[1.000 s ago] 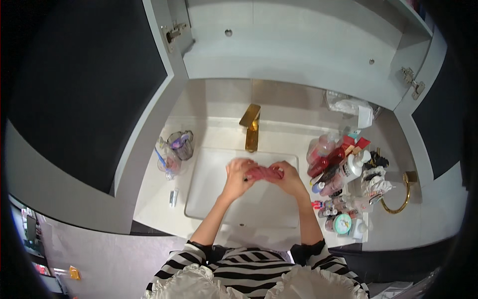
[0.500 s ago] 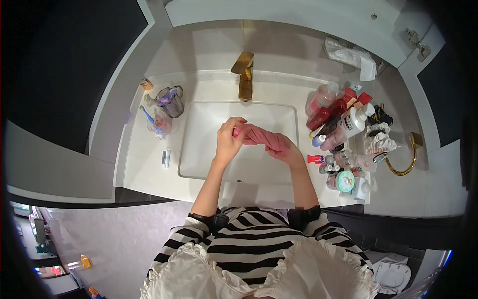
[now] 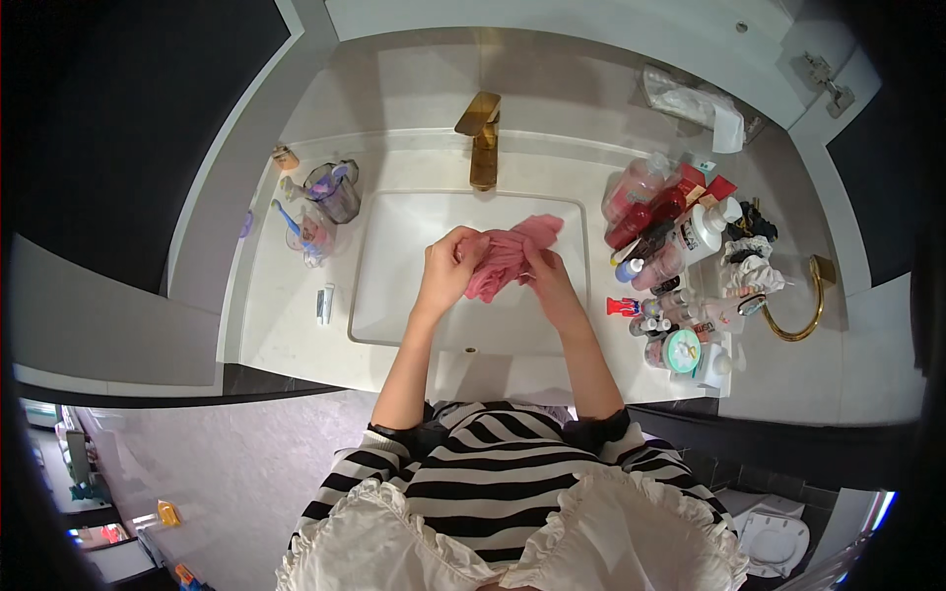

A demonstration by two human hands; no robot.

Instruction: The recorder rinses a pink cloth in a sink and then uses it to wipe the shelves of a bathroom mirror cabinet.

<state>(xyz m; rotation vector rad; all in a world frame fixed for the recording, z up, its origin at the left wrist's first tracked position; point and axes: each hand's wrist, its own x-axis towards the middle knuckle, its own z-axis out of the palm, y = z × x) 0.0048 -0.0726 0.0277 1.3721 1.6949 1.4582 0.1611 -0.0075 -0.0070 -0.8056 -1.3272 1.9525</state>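
Observation:
A crumpled pink cloth (image 3: 501,264) hangs over the white sink basin (image 3: 389,286), with one end sticking out toward the far right. On its left side my left hand (image 3: 445,274) grips a fold, fingers curled round the edge. My right hand (image 3: 554,288) pinches the cloth from the right, thumb and fingers closed on it. Behind both hands stands the gold faucet (image 3: 484,158), its spout above the basin's far edge.
Cups with toothbrushes (image 3: 313,236) and a small tube (image 3: 325,304) lie on the left counter. Crowded bottles (image 3: 641,187), a green-lidded jar (image 3: 682,351) and a gold towel ring (image 3: 820,295) are at the right. Mirrored cabinet doors flank the sink.
The cloth has gone from a twisted roll stretched between my hands to a loosened, gathered bunch. My right hand has shifted left, closer to my left hand.

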